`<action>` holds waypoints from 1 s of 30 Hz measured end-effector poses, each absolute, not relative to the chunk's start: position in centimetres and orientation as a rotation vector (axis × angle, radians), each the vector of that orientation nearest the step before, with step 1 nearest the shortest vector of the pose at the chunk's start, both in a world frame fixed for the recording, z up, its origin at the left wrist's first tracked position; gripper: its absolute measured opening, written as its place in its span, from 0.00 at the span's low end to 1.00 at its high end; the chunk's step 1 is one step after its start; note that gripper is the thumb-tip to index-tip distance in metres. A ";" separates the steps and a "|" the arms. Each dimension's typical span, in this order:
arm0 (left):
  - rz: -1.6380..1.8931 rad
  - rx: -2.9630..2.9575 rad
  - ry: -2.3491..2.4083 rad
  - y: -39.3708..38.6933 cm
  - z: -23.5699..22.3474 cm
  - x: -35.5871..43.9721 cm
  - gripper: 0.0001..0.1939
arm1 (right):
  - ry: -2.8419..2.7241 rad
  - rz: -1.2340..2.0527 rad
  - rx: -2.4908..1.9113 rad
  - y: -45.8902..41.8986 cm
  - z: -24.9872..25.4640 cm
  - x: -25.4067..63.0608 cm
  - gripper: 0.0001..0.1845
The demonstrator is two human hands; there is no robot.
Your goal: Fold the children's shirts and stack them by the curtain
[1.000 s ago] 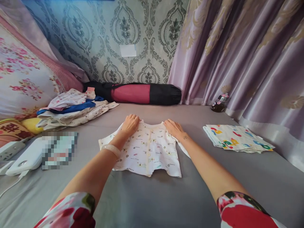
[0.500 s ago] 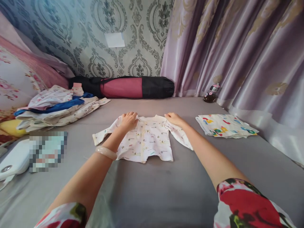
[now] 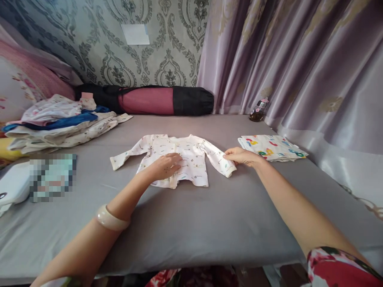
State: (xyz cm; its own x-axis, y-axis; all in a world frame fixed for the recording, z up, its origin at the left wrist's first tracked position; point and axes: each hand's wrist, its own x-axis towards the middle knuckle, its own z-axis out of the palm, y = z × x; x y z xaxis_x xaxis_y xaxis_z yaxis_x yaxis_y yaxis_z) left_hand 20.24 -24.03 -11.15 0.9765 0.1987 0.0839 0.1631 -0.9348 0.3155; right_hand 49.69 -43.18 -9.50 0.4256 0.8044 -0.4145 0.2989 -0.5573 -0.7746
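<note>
A small white baby shirt (image 3: 193, 151) with a scattered print lies spread front up on the grey bedsheet, both sleeves stretched outward. Over the middle of its front is my left hand (image 3: 166, 165), palm down, fingers extended and thumb apart, touching the cloth without gripping it. A pale bangle (image 3: 112, 218) circles that wrist. My right hand (image 3: 241, 155) pinches the sleeve on the right side a little above its cuff, thumb on top.
Folded clothes (image 3: 60, 123) are heaped at the left, near a white device (image 3: 14, 179) and a blurred item (image 3: 54, 177). Folded printed cloth (image 3: 272, 147) lies right. A dark bottle (image 3: 259, 109) stands by the curtain (image 3: 287, 71); a black-and-red roll bag (image 3: 146, 100) lies along the wall.
My left hand has slid from the shirt's left shoulder down to its front. My right hand has moved from the right shoulder down to the sleeve end, and that sleeve now extends further outward.
</note>
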 end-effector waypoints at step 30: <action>0.288 3.068 0.156 -36.1 -11.3 23.2 0.13 | -2.066 0.108 -2.051 -39.8 -10.9 43.3 0.17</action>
